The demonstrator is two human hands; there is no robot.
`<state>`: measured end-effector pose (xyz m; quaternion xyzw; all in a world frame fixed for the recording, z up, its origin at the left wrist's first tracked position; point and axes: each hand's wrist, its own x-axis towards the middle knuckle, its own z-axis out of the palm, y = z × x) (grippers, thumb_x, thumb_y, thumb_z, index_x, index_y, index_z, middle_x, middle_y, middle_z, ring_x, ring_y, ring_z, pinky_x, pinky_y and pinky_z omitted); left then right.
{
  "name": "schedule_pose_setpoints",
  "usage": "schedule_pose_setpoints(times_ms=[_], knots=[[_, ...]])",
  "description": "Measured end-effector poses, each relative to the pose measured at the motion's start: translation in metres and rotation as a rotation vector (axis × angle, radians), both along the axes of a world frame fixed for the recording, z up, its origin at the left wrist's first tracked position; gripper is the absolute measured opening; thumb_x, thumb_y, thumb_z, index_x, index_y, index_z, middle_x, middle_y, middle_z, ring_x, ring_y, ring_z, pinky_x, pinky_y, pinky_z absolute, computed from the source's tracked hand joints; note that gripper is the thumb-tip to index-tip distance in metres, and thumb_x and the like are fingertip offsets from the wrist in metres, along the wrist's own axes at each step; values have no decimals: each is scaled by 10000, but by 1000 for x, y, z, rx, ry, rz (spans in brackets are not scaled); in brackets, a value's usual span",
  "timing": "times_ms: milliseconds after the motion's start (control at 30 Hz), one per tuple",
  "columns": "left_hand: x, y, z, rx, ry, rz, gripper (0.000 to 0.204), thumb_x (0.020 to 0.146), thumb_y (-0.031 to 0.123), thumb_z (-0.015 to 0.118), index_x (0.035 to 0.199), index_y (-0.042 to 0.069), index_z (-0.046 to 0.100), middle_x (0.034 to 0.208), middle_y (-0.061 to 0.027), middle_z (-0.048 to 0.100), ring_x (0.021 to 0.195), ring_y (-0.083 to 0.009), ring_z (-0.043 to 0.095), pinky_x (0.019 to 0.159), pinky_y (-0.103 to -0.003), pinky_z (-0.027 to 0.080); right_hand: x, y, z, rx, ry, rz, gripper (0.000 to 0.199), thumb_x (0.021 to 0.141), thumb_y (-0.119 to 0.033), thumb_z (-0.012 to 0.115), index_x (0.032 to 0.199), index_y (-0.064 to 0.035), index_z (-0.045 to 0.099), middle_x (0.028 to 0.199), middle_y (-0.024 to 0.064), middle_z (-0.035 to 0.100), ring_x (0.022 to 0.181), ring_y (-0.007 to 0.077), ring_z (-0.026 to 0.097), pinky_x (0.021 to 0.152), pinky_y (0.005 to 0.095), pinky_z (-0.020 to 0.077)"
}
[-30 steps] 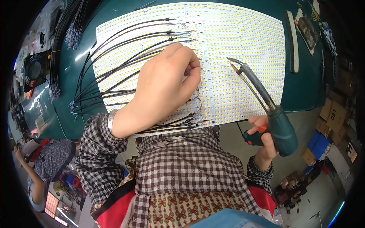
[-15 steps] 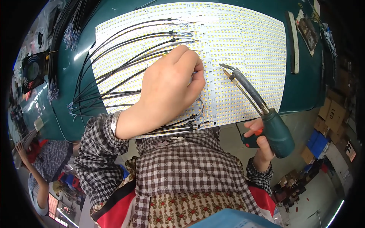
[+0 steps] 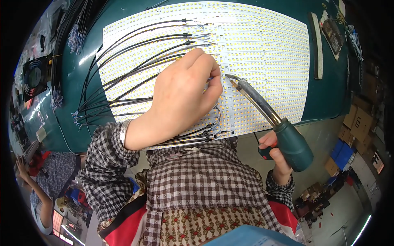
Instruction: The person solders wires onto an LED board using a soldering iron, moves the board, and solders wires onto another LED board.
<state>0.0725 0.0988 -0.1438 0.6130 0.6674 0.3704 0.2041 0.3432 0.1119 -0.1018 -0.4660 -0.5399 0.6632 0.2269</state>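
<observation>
A large white LED panel (image 3: 266,82), covered in rows of small yellow chips, lies on the green table. Thin black cables (image 3: 127,76) cross its left half, their stripped wire ends lying near the panel's middle. My left hand (image 3: 184,88) rests over them with thumb and forefinger pinched on a wire, mostly hidden under the fingers. In my right hand (image 3: 281,158) is a green soldering gun (image 3: 293,143), held by its handle below the panel's near edge. Its bent tip reaches up to the panel, just right of my left fingertips.
Bundles of black cables (image 3: 63,53) and a small black fan (image 3: 35,78) sit at the left. A narrow bar (image 3: 316,45) and a dark flat block (image 3: 332,35) lie to the right. Another person's arm (image 3: 35,186) shows at lower left; cardboard boxes (image 3: 358,125) stand at far right.
The soldering gun has moved left and slightly down, bringing its tip close to my left fingertips. My left hand has barely shifted.
</observation>
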Motion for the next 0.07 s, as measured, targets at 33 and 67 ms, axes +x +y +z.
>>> schedule_pose_setpoints(times_ms=[33, 67], knots=[[-1, 0, 0, 3, 0, 1, 123, 710, 20, 659, 751, 48, 546, 715, -102, 543, 589, -290, 569, 510, -379, 462, 0, 0, 0, 1, 0, 2, 579, 762, -234, 813, 1136, 105, 530, 803, 122, 658, 751, 209, 662, 674, 309, 559], [-1, -1, 1, 4, 1, 5, 123, 710, 20, 659, 751, 48, 546, 715, -102, 543, 589, -290, 569, 510, -379, 462, 0, -2, 0, -7, 7, -20, 585, 759, -238, 815, 1140, 102, 530, 818, 127, 663, 755, 210, 662, 677, 309, 559]])
